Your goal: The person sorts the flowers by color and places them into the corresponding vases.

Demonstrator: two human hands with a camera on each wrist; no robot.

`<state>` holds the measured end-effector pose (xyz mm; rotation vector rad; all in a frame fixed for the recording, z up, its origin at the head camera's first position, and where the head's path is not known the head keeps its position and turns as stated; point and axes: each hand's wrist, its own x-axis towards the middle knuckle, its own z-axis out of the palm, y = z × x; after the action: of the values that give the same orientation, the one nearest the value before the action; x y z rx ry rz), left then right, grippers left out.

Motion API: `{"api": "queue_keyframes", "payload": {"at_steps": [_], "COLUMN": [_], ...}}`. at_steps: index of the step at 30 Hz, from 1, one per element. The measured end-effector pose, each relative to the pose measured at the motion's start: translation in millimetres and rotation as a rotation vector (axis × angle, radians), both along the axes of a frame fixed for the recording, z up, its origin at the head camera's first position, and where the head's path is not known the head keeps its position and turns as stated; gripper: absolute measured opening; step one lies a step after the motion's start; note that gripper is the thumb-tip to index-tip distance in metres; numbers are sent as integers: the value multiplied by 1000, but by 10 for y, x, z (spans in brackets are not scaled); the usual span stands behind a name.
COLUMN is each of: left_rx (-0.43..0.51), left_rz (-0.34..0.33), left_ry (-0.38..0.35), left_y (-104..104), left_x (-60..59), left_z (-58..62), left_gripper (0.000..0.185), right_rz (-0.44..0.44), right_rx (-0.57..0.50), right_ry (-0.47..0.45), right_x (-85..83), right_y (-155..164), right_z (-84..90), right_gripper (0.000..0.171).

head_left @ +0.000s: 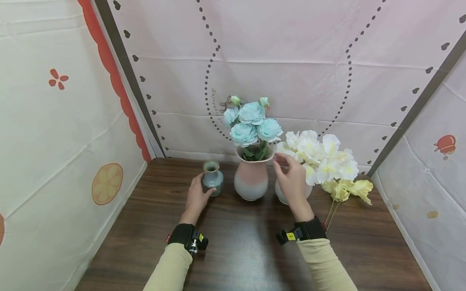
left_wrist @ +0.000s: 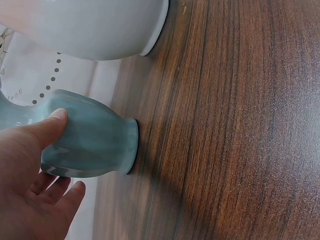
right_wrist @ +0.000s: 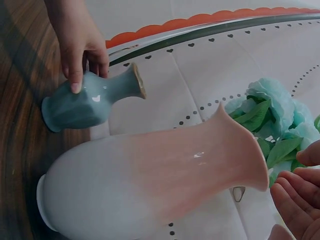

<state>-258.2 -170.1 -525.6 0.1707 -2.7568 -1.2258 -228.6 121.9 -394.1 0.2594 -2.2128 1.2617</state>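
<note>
On the dark wood-grain table (head_left: pixel 233 246), furthest left, the left hand (head_left: pixel 196 198) grips the small blue-green glazed ceramic bud vase (head_left: pixel 212 178): in the left wrist view the thumb (left_wrist: pixel 47 127) lies across its belly and the fingers curl round the far side. This bud vase stands upright and empty on its foot, near the back left of the table, just beside the larger pink-and-white ceramic vase (head_left: pixel 251 178), which holds a bunch of pale turquoise artificial roses (head_left: pixel 252 123). To the right of that, the right hand (head_left: pixel 293 182) is raised with relaxed, slightly bent fingers at the white artificial flowers (head_left: pixel 320 155); whether it pinches a stem I cannot tell. Those blooms seem to sit in a white round vase (head_left: pixel 282 196), mostly hidden behind the hand. Furthest right, a yellow artificial flower (head_left: pixel 349 189) lies on the table. I judge the step to be steadying the empty bud vase while picking a stem; the next move calls for a firm pinch on one stem
</note>
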Motion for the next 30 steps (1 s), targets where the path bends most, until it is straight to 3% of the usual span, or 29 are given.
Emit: {"api": "queue_keyframes", "payload": {"at_steps": [16,30], "left_rx": [0,5], "left_rz": [1,0], "left_ry": [5,5], "left_y": [-1,2], "left_x": [-14,-11], "left_z": [-41,-36], "left_gripper": [76,76], "right_rz": [21,4], "right_rx": [3,-15], "right_ry": [-37,-127], "right_x": [126,201], "right_y": [21,149], "right_z": [-398,-643], "right_gripper": [21,22]}}
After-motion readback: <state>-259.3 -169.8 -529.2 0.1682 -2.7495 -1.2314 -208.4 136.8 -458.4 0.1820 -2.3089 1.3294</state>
